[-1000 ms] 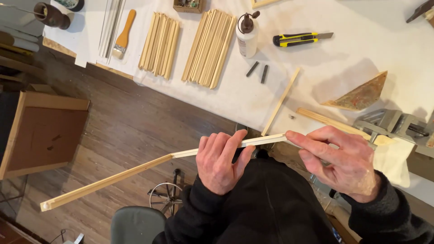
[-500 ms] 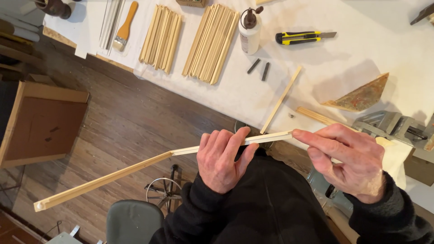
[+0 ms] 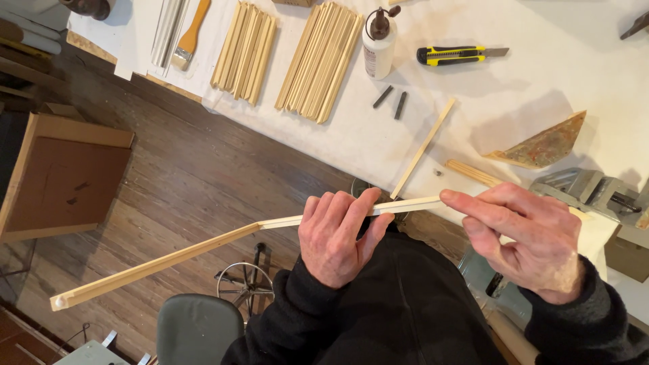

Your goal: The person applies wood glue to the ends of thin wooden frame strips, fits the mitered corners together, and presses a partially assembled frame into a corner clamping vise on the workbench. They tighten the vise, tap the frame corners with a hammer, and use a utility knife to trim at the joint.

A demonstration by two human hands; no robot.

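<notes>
Pale wood, thin and long: the jointed strip [image 3: 223, 240] runs across my lap, and everything else I place by it; my left hand [image 3: 338, 233] is wrapped around it near the middle, fingers curled over the top and thumb along the upper edge, clenched on the wood; my right hand [image 3: 527, 236] pinches its near end between thumb and forefinger, just beside the table's edge, so both hands are grasping the same piece; left of my left hand the strip kinks at a joint and slopes down over the dark plank floor [image 3: 182, 182] to a free end well apart from any support, hanging above the grey stool seat [image 3: 196, 328]; beyond the strip, on the white-covered table [image 3: 541, 88], lie two bundles of similar sticks [image 3: 318, 61], a glue bottle [image 3: 378, 40], a yellow-and-black utility knife [image 3: 460, 54], a loose thin stick [image 3: 422, 149] angled towards my hands, a brush [image 3: 189, 34] further left, and a triangular wooden offcut [image 3: 544, 142] beside a metal clamp [image 3: 588, 192] to the right; the risk, as I judge it, is that joint: the long unsupported leg levers on it, and any twist between my two hands could crack it open or snap the slender wood; a slack pinch on the right would let the end slip.
</notes>
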